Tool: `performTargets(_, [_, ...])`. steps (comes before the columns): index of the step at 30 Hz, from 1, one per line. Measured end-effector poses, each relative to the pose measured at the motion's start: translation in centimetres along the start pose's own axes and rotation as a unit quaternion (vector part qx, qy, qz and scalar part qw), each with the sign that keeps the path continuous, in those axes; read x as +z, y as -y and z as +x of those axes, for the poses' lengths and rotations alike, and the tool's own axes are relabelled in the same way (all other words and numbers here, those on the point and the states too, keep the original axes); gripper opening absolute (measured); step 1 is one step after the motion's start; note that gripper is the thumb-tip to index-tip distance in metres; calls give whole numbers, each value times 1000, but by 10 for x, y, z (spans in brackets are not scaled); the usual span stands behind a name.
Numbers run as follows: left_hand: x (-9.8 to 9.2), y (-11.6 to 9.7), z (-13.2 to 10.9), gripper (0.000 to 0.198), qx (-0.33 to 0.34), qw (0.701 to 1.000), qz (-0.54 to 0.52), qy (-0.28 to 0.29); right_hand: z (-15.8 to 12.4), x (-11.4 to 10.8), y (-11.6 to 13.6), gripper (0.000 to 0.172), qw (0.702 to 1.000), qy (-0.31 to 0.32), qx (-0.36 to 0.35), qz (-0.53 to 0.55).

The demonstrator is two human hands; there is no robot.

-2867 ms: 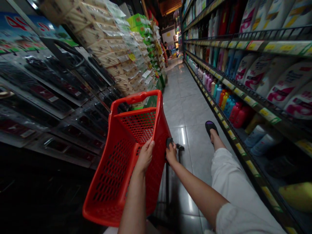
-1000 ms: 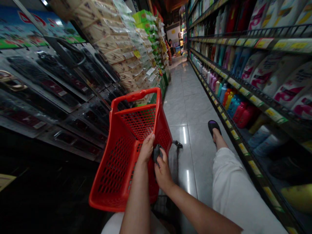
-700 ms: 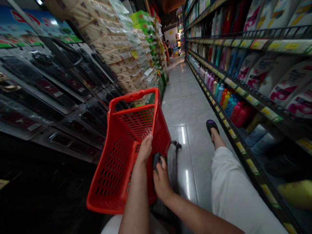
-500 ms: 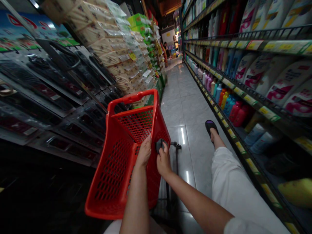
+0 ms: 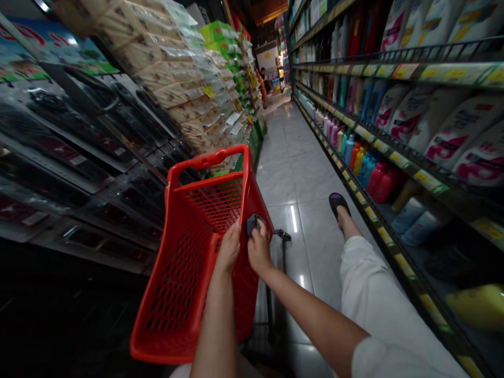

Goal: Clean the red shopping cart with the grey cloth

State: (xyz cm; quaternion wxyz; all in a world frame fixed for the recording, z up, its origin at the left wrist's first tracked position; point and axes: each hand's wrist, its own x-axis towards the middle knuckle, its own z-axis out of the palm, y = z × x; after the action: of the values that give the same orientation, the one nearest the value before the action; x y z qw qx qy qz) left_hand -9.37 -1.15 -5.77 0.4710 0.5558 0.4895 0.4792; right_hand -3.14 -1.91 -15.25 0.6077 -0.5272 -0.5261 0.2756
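Note:
A red plastic shopping cart (image 5: 247, 294) with slotted, grid-like walls stands tilted in view before me, its basket holding nothing visible. My left hand (image 5: 229, 249) is closed over the top rim of its right side, the thumb side up and the fingertips hidden. Just to the right, my right hand (image 5: 260, 251) grips a dark grey cloth (image 5: 254, 224) and presses it against the outer face of that side wall. Part of the cloth bunches out above the fingers.
Shelves of bottles (image 5: 378, 181) run along the right. Packaged goods (image 5: 173, 84) are stacked on the left beside hanging boxed items (image 5: 71, 136). A tiled aisle (image 5: 293, 173) leads away to a distant person (image 5: 263, 73). My slippered foot (image 5: 338, 205) rests on the floor.
My view has shifted slightly, so the cart and hands appear a little further left. The right hand and cloth have moved slightly up along the cart's side; both holds stay the same.

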Motion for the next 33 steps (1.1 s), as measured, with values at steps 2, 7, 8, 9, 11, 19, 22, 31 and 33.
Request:
performTargets(2, [1, -1, 0, 67, 5, 1000, 2, 0, 27, 3, -13, 50, 999, -23, 27, -21])
performTargets(7, [9, -11, -5, 64, -2, 999, -24, 26, 51, 11, -68, 42, 995, -38, 89, -23])
performTargets(8, [10, -13, -6, 63, -2, 999, -27, 26, 49, 12, -77, 43, 996, -31, 86, -19])
performTargets(9, [11, -14, -7, 63, -2, 999, -28, 24, 46, 12, -83, 44, 996, -25, 81, -15])
performTargets(11, [12, -16, -8, 63, -3, 999, -30, 22, 39, 13, -92, 47, 996, -23, 82, -9])
performTargets(19, [8, -10, -6, 64, -12, 999, -36, 23, 39, 9, -86, 34, 974, 1, 228, 6])
performTargets(22, [5, -6, -3, 65, -10, 999, -27, 25, 50, 5, -56, 38, 987, -16, 158, 9])
performTargets(31, [-1, 2, 2, 68, -10, 1000, -6, -8, -42, -18, 22, 57, 999, 47, 12, 24])
performTargets(33, [-1, 2, 1, 69, -2, 1000, -2, -10, -71, -20, 16, 55, 998, 61, 10, 24])
